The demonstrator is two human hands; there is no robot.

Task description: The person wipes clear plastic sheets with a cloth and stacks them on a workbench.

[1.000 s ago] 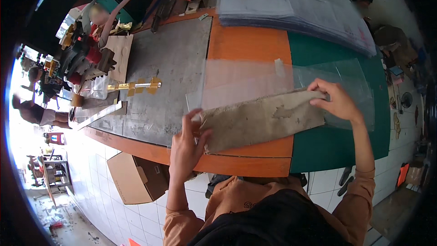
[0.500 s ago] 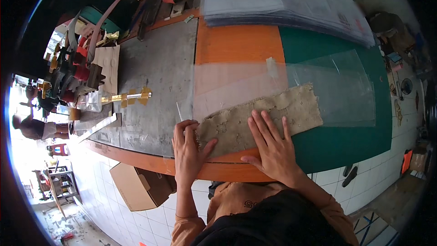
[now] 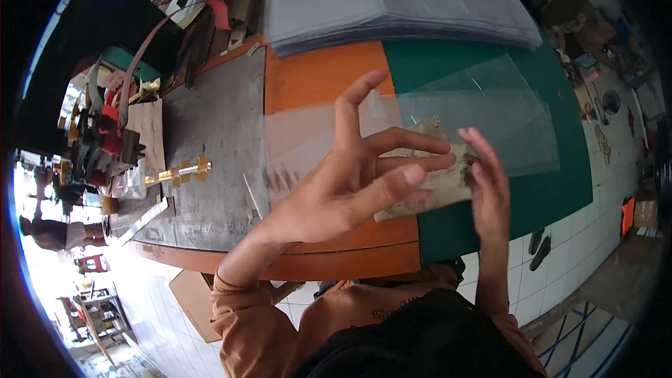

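My left hand hovers over the table in front of me, fingers spread, with nothing in its grasp. Its fingertips overlap the beige, rough-edged cloth, which shows only partly behind them. At the cloth's right end is my right hand, slightly blurred, its fingers stretched and apart from the thumb; whether it touches the cloth is hard to tell. Beneath the cloth lie clear plastic sheets, spread across the orange and green parts of the tabletop. How the cloth lies behind my left hand is hidden.
A thick stack of plastic sheets covers the far side. Machinery with red and black parts stands at the left, near a gold-taped strip on the grey metal surface. A cardboard box sits below the table edge.
Both hands have come off the flattened cloth. My left hand rose and moved right; my right hand shifted right. The cloth now shows as a shorter piece. The whole view shifted somewhat.
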